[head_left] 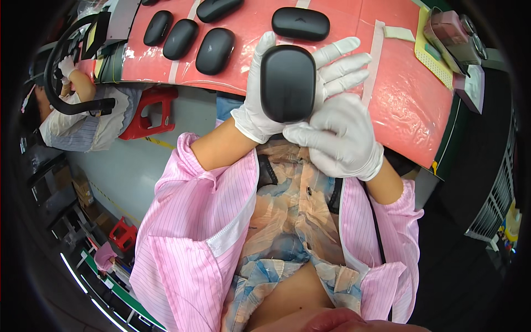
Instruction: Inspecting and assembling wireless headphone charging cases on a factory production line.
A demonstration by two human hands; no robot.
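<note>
A black rounded case (pixel 287 83) rests upright in the palm of my left hand (pixel 260 94), which wears a white glove with the fingers spread behind it. My right hand (pixel 340 138), also gloved in white, lies just below and right of the case, its fingers touching the case's lower edge. Both hands hover over the near edge of a table covered with a red mat (pixel 398 105).
Several more black cases (pixel 215 51) lie on the red mat, one (pixel 300 23) just beyond my fingers. A pink device (pixel 451 30) sits at the far right. Another person in white gloves (pixel 67 66) works at the left, near a red stool (pixel 149 110).
</note>
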